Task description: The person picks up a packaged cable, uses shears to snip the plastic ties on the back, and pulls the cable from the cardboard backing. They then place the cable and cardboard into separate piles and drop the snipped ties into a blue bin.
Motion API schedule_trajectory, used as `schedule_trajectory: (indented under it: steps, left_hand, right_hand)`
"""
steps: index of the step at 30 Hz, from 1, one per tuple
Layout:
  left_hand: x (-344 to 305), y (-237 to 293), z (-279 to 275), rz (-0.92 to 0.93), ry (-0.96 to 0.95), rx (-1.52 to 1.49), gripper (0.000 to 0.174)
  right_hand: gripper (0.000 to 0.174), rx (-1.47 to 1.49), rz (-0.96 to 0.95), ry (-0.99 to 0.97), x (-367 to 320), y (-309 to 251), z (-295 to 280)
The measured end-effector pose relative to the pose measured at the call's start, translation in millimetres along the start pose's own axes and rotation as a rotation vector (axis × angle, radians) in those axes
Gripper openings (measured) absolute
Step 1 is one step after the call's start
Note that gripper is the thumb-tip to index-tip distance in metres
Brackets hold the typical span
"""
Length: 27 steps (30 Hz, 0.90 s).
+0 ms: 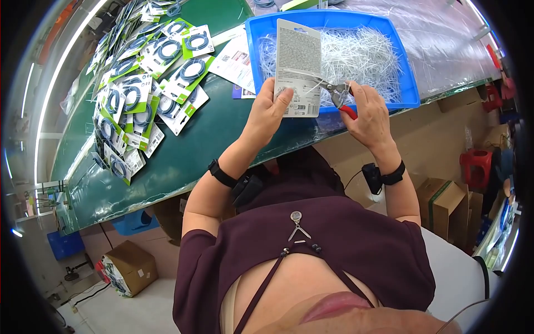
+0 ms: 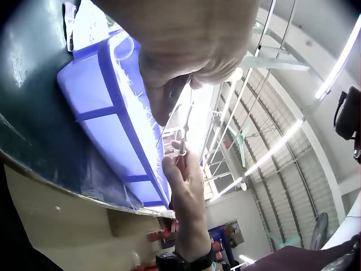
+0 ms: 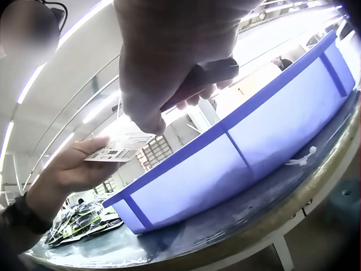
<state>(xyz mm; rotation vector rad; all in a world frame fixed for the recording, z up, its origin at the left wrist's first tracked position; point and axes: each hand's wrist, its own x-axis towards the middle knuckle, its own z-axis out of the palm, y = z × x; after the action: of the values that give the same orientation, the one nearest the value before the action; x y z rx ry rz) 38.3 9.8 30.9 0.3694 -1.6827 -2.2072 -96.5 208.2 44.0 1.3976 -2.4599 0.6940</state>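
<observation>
My left hand [image 1: 262,114] grips a printed packaging card [image 1: 298,61] by its lower left edge, thumb laid across the face with text and a barcode. The card stands upright in front of the blue tray [image 1: 410,83]. In my right hand [image 1: 371,117] are small cutting pliers [image 1: 337,89] with red handles. Their tips meet the card's right edge, close to a thin white strip. From the right wrist view, the card [image 3: 121,145] shows between both hands, and the right hand hides much of the pliers.
Many thin white plastic strips [image 1: 359,55] fill the tray. To the left, carded coils of cable [image 1: 167,50] lie heaped on the green table [image 1: 194,150]. A printed sheet [image 1: 235,62] lies beside the tray. Cardboard boxes [image 1: 442,200] and a red stool [image 1: 476,164] stand at right.
</observation>
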Motion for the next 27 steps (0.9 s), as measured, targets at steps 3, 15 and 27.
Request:
schedule_trajectory:
  steps: [3, 15, 27]
  left_hand:
    - [0.9, -6.4, 5.0, 0.011, -0.018, 0.005, 0.028]
    - [0.4, -13.1, 12.7, 0.012, -0.07, -0.004, 0.034]
    - [0.3, -12.9, 8.1, -0.233, -0.13, -0.182, 0.037]
  right_hand:
    - [0.058, -0.045, -0.041, 0.003, 4.7, -6.6, -8.8]
    - [0.056, -0.021, -0.07, -0.004, 13.3, -8.8, -5.8]
    - [0.051, 0.008, 0.031, -0.096, 2.0, 6.8, 13.1]
